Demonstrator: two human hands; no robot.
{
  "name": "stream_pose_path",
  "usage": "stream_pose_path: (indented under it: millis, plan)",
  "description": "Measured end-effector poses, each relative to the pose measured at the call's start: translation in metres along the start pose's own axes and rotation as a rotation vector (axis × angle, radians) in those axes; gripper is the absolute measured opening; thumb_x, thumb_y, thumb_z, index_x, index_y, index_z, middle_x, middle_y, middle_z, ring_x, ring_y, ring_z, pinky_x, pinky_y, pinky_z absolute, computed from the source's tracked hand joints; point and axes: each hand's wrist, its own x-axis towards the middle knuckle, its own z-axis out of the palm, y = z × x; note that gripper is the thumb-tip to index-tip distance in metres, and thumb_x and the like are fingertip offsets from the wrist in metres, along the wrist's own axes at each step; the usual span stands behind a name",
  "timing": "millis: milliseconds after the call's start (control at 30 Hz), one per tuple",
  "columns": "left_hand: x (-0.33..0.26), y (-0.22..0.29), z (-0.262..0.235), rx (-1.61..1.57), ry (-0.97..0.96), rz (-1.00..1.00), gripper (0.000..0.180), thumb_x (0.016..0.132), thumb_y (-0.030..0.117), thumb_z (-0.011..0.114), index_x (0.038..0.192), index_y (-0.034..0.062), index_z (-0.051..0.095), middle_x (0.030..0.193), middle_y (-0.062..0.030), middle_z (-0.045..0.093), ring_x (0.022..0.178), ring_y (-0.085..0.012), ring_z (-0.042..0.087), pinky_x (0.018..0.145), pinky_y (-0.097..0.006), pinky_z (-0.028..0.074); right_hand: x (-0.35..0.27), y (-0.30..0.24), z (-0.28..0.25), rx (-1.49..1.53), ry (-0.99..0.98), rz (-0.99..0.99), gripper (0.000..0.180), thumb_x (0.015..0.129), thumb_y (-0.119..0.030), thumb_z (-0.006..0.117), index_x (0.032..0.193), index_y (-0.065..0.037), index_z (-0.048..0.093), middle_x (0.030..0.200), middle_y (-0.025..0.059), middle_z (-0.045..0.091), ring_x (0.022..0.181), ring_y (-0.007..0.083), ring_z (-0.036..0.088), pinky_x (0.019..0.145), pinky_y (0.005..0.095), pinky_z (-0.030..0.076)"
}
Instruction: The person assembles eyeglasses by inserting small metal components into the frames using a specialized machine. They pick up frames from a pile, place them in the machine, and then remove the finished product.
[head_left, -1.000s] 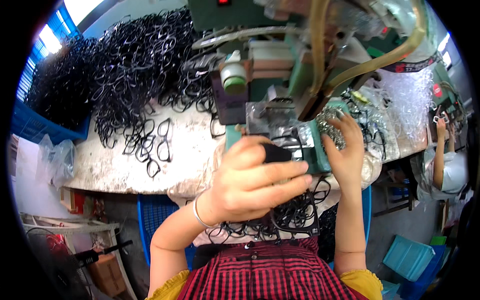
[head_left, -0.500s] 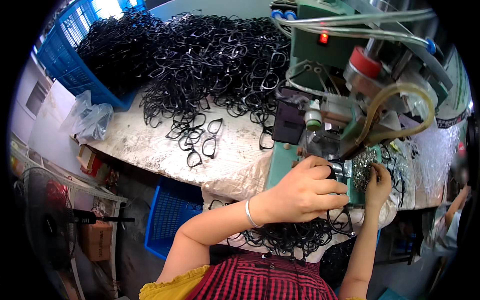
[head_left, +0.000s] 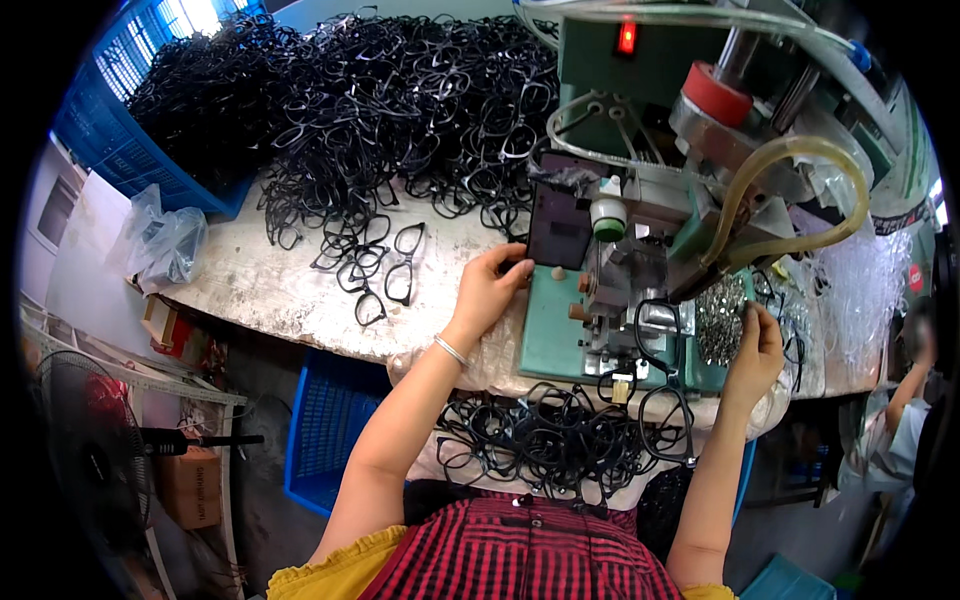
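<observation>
My left hand [head_left: 488, 292] reaches to the table beside the machine's green base, at the lower edge of an upright dark panel [head_left: 560, 228]. Its thumb and fingers are closed together, with a dark bit between them; the rest is hidden. My right hand [head_left: 756, 350] is at the right rim of a green tray holding a heap of small shiny metal parts [head_left: 719, 320]. Its fingertips are pinched; what they hold, if anything, is too small to name. Between my hands, a black eyeglass frame [head_left: 672, 372] hangs upright at the front of the green machine [head_left: 545, 340], touched by neither hand.
A large pile of black eyeglass frames [head_left: 400, 110] covers the back of the table, spilling from a tipped blue basket [head_left: 130, 130]. More frames [head_left: 550, 435] lie before my lap. A yellowish hose [head_left: 850, 190] loops above the tray. Another person's arm [head_left: 905, 385] shows far right.
My left hand has left the eyeglass frame at the machine and moved left to the table beside the panel. The frame stays at the machine. My right hand remains by the metal parts.
</observation>
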Motion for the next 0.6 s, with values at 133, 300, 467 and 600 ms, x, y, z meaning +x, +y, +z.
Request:
stream_pose_path:
  millis: [133,300,467,600]
  plan:
    - [0.003,0.001,-0.001,0.085,-0.018,0.041,0.025,0.092,0.008,0.068,0.114,-0.0048,0.064,0.094,-0.0076,0.068,0.083,-0.0131,0.066,0.072,-0.027,0.059,0.0,-0.008,0.008,0.05,-0.033,-0.003,0.021,0.095,-0.005,0.065,0.114,0.001,0.067,0.107,0.0066,0.069,0.097,0.0121,0.063,0.088,0.0244,0.049]
    - [0.001,0.002,0.002,0.177,-0.033,0.131,0.025,0.089,0.011,0.072,0.109,-0.0028,0.066,0.095,-0.0077,0.069,0.082,-0.0126,0.064,0.071,-0.026,0.054,-0.002,0.007,-0.002,-0.002,-0.04,0.027,0.02,0.092,-0.003,0.065,0.111,0.001,0.068,0.106,0.0072,0.07,0.098,0.0133,0.063,0.089,0.0269,0.049]
    - [0.008,-0.017,-0.003,0.256,-0.019,0.238,0.031,0.084,0.015,0.075,0.108,-0.0022,0.066,0.096,-0.0082,0.067,0.085,-0.016,0.063,0.075,-0.029,0.051,-0.042,0.0,-0.033,-0.395,0.08,-0.125,0.015,0.088,-0.001,0.067,0.102,0.001,0.072,0.101,0.0066,0.07,0.095,0.0156,0.063,0.088,0.0302,0.049]
    - [0.005,-0.014,-0.001,0.313,0.018,0.239,0.028,0.084,0.016,0.075,0.104,-0.0022,0.066,0.096,-0.0095,0.066,0.081,-0.0164,0.062,0.072,-0.028,0.051,-0.058,-0.013,-0.045,-0.372,0.041,-0.058,0.013,0.087,0.002,0.067,0.099,0.002,0.07,0.099,0.0068,0.069,0.094,0.0153,0.062,0.088,0.0294,0.048]
